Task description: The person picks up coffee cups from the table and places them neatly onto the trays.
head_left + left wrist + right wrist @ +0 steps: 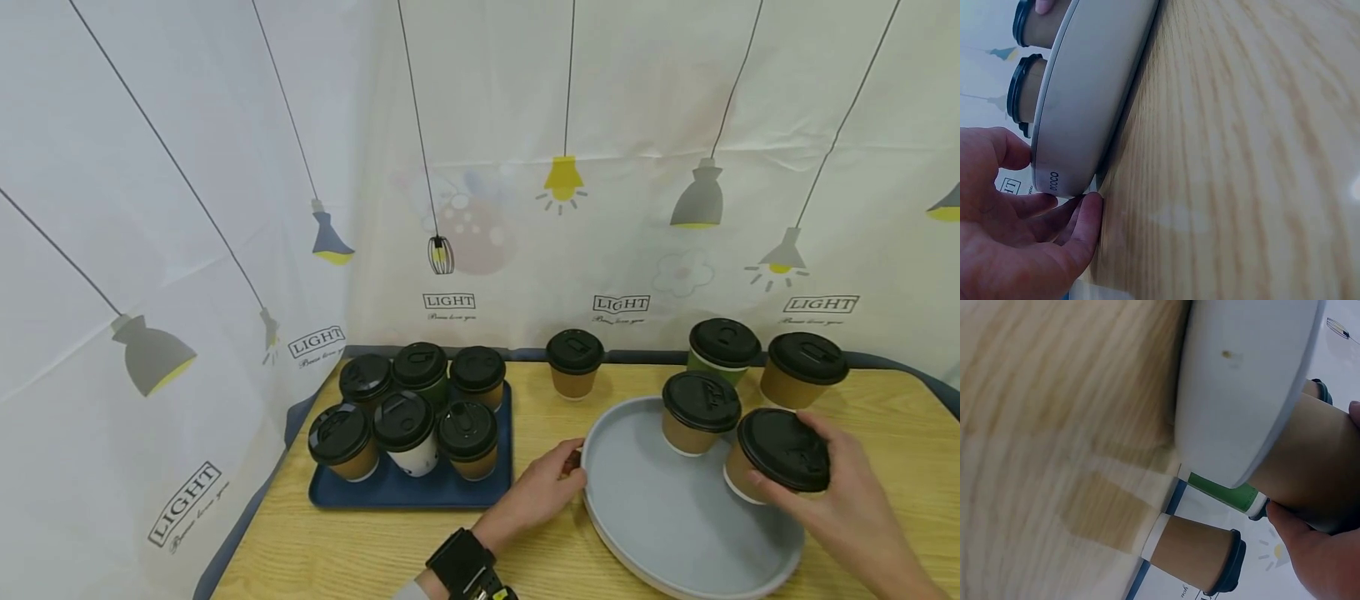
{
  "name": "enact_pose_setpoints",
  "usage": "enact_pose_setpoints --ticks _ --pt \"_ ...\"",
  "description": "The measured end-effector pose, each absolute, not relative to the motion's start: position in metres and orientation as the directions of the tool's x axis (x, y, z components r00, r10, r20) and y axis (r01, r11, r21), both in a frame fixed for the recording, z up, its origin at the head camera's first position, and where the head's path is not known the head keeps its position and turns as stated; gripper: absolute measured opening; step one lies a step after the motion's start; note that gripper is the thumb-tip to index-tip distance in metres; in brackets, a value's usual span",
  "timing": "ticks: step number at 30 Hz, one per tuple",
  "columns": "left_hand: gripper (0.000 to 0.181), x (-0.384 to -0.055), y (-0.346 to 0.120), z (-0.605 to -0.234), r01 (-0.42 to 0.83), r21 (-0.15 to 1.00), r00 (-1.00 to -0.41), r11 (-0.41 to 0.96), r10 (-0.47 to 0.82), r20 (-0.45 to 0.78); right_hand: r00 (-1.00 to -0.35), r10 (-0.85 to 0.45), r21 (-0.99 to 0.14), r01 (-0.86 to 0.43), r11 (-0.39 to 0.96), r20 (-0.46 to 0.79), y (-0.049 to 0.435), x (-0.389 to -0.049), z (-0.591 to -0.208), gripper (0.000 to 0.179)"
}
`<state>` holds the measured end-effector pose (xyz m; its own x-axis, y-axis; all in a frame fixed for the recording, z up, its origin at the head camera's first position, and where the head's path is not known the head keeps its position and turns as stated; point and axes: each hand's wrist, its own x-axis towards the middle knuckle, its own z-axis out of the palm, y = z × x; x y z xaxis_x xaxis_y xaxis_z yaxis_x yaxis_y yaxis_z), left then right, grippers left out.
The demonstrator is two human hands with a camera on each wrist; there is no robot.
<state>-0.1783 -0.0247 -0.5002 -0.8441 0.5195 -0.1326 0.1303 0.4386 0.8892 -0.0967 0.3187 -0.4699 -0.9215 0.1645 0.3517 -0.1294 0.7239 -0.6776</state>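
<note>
On a round grey tray point(667, 533) stands a brown paper coffee cup point(690, 437) with a black lid. Beside it is a second brown cup point(742, 473), gripped around its lid by my right hand point(851, 487); its base overlaps the tray. In the right wrist view, the thumb and a fingertip of the right hand point(1322, 556) press on the held cup's sides. My left hand point(536, 492) holds the tray's left edge. Seen from the left wrist, the left hand point(1016, 231) has one digit at the upper rim and other fingers low at the side wall point(1091, 94).
At the left, a dark blue rectangular tray point(412, 497) carries several lidded cups, among them a white one point(416, 458). Behind the round tray stand a brown cup point(573, 383), a green cup point(712, 367) and another brown cup point(795, 387). A printed curtain point(510, 108) borders the wooden table.
</note>
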Motion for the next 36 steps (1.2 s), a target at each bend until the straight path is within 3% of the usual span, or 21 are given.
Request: enact_pose_setpoints --ticks 26,36 --pt "0.053 -0.1782 -0.0243 -0.5 0.125 0.892 -0.842 0.435 0.522 -0.137 -0.954 0.12 -0.65 -0.091 0.755 0.274 0.3132 -0.0966 -0.478 0.11" --pt "0.073 -0.1784 -0.026 -0.5013 0.127 0.892 -0.824 0.434 0.546 -0.149 -0.956 0.132 -0.643 -0.071 0.763 0.262 0.3154 -0.0964 -0.4806 0.113"
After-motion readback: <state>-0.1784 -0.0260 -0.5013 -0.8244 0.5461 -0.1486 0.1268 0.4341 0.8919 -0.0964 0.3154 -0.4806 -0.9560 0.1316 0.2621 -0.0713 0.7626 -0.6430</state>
